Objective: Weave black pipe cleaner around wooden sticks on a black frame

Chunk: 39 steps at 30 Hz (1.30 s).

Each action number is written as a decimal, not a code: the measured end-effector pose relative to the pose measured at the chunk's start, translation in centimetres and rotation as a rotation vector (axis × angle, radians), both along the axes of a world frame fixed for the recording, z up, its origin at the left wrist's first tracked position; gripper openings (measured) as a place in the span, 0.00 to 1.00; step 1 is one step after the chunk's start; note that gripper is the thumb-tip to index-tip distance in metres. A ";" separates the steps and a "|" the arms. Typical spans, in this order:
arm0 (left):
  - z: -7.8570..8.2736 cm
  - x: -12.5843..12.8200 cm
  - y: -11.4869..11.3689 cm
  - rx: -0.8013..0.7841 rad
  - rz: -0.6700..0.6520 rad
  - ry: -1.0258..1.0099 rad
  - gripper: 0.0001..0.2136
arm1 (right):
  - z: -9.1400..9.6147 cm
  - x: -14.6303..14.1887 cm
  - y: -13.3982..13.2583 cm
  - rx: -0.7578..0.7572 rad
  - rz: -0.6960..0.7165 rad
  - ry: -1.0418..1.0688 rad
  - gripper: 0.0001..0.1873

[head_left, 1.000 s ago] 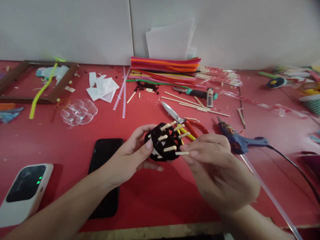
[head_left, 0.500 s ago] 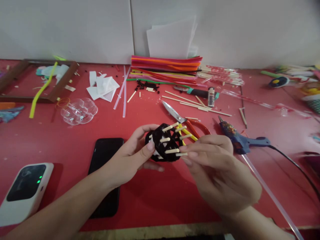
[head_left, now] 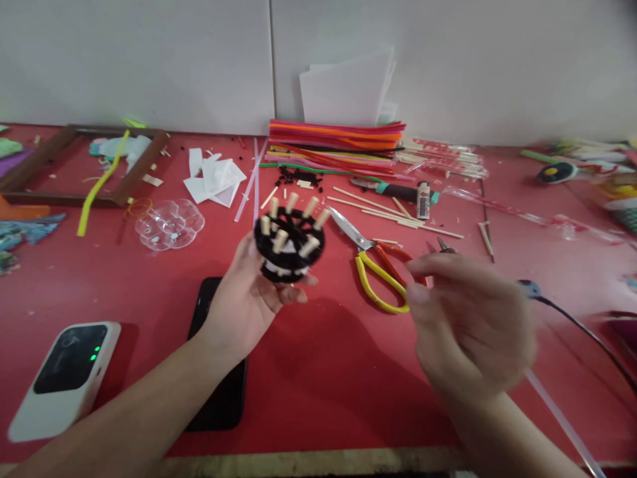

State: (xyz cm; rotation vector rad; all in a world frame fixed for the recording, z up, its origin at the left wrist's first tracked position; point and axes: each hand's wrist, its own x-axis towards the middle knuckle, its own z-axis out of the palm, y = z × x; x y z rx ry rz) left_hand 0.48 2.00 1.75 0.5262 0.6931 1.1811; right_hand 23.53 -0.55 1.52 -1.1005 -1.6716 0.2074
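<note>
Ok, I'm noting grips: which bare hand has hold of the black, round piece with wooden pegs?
The left hand grips the black, round piece; the right hand is apart from it, near the scissors with red and yellow handles.

Right grip (head_left: 480,325), blurred, hiding most of the glue gun (head_left: 529,289); pegged black piece (head_left: 293,257), edges blurred; phone (head_left: 221,401), partly covered by the left forearm (head_left: 149,392); green basket (head_left: 626,216), cut off at right.
</note>
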 end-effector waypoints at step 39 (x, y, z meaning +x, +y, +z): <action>-0.8 0.1 0.0 -0.152 -0.199 -0.137 0.22 | -1.0 -1.0 1.6 -0.422 0.121 0.216 0.06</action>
